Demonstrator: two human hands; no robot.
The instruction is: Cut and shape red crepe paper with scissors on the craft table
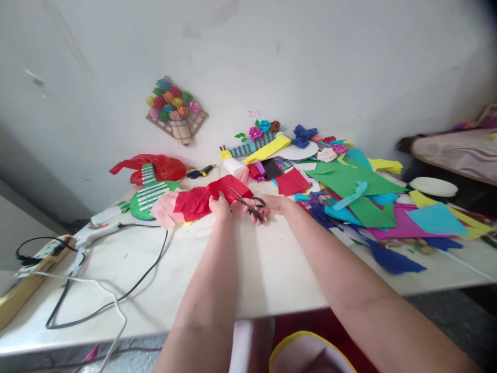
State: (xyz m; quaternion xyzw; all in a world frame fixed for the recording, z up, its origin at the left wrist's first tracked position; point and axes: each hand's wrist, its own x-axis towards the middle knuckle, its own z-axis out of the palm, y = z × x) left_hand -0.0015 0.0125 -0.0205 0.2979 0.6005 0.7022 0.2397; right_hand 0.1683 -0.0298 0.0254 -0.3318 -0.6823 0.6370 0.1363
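Observation:
My left hand is closed on a sheet of red crepe paper above the middle of the table. In my right hand is a pair of dark-handled scissors, its blades parted and pointing up and left at the paper's right part. Whether the blades touch the paper I cannot tell. More crumpled red paper and pale pink paper lie just left of my left hand. Beside them rests a green guitar-shaped craft piece with white strips.
A glue gun and its black cord lie at the left, near a power strip. Coloured paper, including a large green sheet, is heaped at the right. Pliers lie at the back. A paper-flower basket hangs on the wall.

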